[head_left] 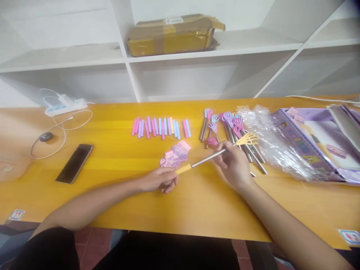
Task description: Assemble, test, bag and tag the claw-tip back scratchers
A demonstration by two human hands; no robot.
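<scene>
A back scratcher (208, 158) with a yellow claw head, a metal rod and a yellow handle slants between my two hands above the table. My left hand (161, 179) is closed on the handle's end. Up near the claw, my right hand (234, 163) grips the rod between thumb and fingers. Beyond my left hand lies a fanned pile of pink and purple cards (176, 154). Several pastel handle tubes (154, 127) sit in a row behind the cards. Other back scratcher rods with coloured claws (229, 122) are heaped beyond my right hand, which partly hides them.
Clear plastic bags (281, 146) lie beside a purple printed box (309, 150) at the right. A phone (74, 164), a white cable (64, 138) and a power strip (66, 107) are on the left. A taped cardboard box (174, 35) rests on the shelf (253, 41).
</scene>
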